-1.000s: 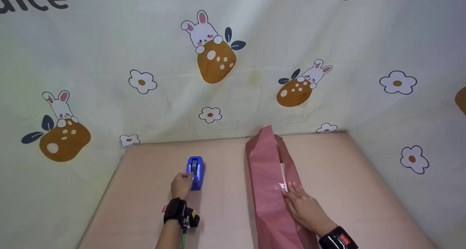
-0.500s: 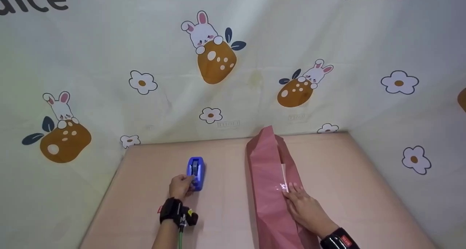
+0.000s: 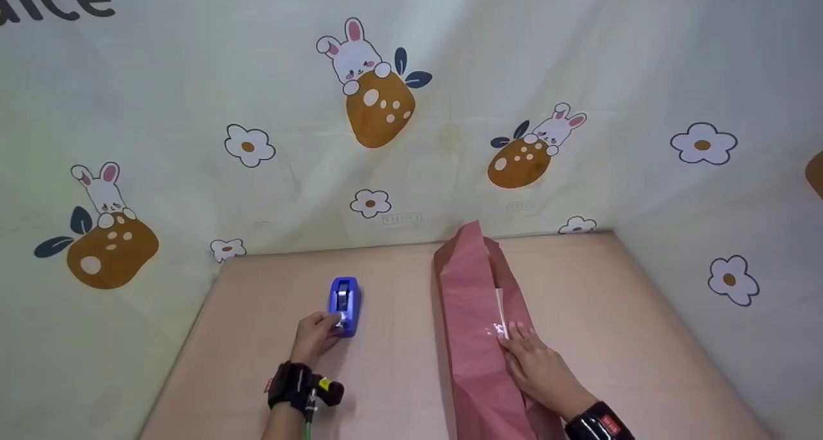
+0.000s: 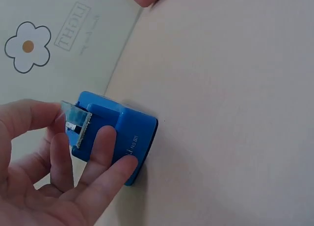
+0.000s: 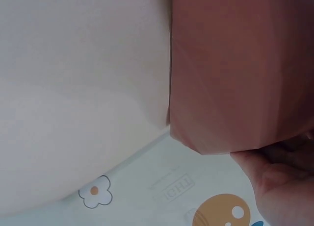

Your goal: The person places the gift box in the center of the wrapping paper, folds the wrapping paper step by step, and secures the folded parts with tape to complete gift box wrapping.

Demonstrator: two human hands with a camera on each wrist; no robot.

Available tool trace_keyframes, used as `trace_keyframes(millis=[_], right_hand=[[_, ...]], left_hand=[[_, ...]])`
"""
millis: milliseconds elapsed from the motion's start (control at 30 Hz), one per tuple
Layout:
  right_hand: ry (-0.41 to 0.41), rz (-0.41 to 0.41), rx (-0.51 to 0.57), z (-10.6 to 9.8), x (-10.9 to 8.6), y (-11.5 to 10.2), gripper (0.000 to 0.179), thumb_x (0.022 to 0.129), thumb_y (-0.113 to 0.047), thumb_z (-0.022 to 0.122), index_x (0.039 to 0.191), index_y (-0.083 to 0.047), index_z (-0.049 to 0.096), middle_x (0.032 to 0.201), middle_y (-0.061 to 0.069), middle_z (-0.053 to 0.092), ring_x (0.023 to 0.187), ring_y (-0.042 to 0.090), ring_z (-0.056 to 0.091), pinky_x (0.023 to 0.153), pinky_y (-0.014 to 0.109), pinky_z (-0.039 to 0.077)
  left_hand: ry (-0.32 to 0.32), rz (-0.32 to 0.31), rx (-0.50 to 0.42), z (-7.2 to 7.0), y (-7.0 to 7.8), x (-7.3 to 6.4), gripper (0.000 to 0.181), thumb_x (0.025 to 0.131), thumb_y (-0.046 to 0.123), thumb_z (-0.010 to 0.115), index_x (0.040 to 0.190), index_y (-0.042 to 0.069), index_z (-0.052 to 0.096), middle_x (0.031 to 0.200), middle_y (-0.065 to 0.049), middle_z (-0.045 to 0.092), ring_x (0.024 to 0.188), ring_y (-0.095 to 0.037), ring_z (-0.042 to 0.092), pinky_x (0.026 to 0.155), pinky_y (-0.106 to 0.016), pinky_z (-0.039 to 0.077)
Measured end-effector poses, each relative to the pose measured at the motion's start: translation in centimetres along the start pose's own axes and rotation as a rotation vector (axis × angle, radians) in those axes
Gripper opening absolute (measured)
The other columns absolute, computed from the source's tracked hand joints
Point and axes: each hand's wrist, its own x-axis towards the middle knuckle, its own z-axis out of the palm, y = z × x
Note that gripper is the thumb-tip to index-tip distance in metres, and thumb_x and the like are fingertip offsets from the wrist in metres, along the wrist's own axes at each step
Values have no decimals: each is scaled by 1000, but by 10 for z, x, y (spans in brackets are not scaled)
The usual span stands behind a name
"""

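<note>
Tape end is pinched by left hand fingers at blue tape dispenser; pink paper package is touched by right hand, fingers extended.

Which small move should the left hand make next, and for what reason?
The left hand should probably draw the clear tape outward: it seems to pinch the end, and only a short piece shows at the toothed edge of the blue dispenser. The right hand rests on the pink package.
</note>
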Motion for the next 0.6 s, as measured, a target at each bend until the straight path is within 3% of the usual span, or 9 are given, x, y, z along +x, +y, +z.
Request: trace_keyframes(millis=[233,400,600], right_hand=[[27,-9,-1,1,0,0,29,87,-14,61,113,-4,65,123,25,57,113,37,56,94,46,45],[19,-1,12,0,0,-1,29,87,-14,61,114,-4,65,123,26,57,113,39,56,93,47,46],[-28,39,13,-2,0,-3,31,88,-16,59,117,-5,63,127,25,54,117,40,52,96,49,44]], left_hand=[[-49,16,-149,-4,-20,-5,11,88,6,55,85,-5,53,106,-14,52,96,-19,54,98,-39,44],[-57,29,-174,-5,-28,-5,14,88,6,55,90,-7,53,114,-19,49,103,-22,52,104,-43,39],[-48,54,-171,-7,-34,-6,12,87,7,56,85,-5,55,106,-13,54,94,-16,54,87,-28,48]])
